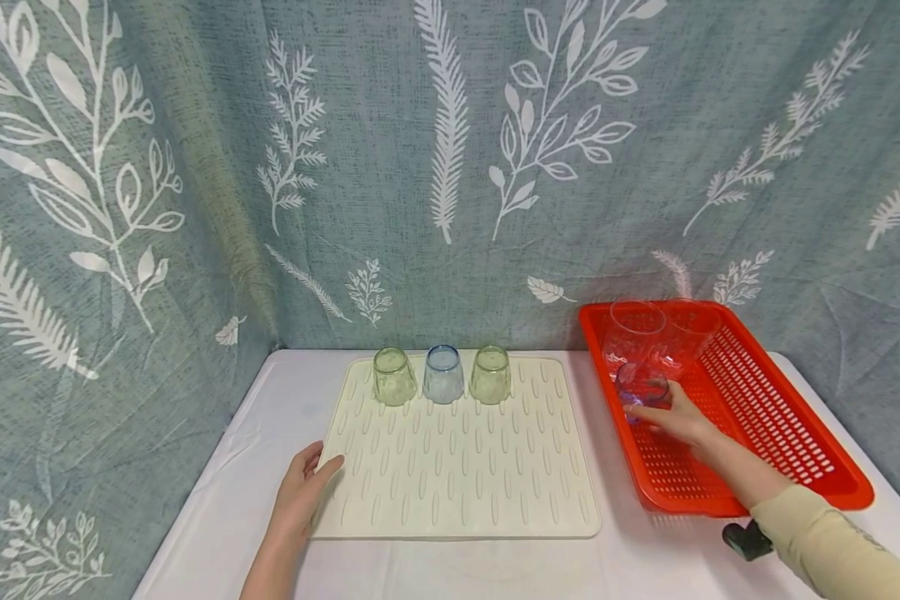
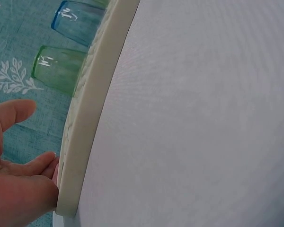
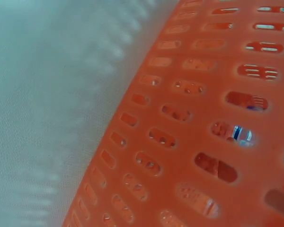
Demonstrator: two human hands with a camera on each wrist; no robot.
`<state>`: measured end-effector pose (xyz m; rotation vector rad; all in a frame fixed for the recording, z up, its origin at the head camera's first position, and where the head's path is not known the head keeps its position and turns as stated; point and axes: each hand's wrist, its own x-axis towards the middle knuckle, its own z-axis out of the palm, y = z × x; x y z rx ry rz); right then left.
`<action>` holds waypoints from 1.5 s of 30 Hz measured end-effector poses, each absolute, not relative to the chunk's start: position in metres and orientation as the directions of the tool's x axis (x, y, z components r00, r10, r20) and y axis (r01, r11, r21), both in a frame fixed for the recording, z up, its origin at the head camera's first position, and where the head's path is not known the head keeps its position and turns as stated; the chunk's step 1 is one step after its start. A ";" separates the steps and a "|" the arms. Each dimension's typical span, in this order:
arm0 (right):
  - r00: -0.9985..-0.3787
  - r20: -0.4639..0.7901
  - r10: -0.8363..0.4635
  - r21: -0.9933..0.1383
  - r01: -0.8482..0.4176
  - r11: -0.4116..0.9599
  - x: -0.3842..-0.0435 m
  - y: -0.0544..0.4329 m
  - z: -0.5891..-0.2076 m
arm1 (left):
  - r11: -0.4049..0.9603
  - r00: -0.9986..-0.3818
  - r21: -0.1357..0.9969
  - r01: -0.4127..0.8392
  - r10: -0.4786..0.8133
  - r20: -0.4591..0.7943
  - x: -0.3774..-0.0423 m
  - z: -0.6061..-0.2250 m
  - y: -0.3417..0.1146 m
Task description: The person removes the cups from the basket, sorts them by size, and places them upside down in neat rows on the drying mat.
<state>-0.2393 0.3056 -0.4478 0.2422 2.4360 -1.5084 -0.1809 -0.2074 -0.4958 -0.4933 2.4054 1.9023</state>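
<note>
In the head view my right hand (image 1: 675, 417) reaches into the red basket (image 1: 817, 450), thumb and fingers around a bluish-purple glass (image 1: 642, 385) near its left wall. The right wrist view shows the slotted basket wall (image 3: 199, 113), which hides that hand. My left hand (image 1: 303, 483) rests at the left edge of a cream draining mat (image 1: 457, 483). In the left wrist view its thumb stands away from its loosely extended fingers (image 2: 35, 166). Along the mat's back edge, a green glass (image 1: 394, 379), a blue glass (image 1: 444, 377) and another green glass (image 1: 491, 377) stand upside down in a row.
Two larger clear glasses, one on the left (image 1: 633, 333) and one on the right (image 1: 690, 333), stand at the basket's back end. A dark object (image 1: 747, 540) sits by the right sleeve. Leaf-patterned curtain (image 1: 390, 167) surrounds the white table (image 1: 270, 408).
</note>
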 end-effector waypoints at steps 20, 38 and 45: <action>-0.984 -0.139 0.115 -0.923 0.171 0.343 -0.227 0.297 -0.417 | 0.215 -0.949 0.938 -0.271 -0.225 -0.222 -0.180 -0.496 -0.208; -0.995 -0.092 0.034 -0.993 0.094 0.077 -0.203 0.245 -0.388 | 0.194 -0.950 0.946 -0.261 -0.225 -0.217 -0.180 -0.494 -0.208; -0.992 -0.127 -0.007 -0.990 0.126 0.067 -0.198 0.213 -0.391 | 0.187 -0.951 0.947 -0.261 -0.218 -0.219 -0.180 -0.494 -0.208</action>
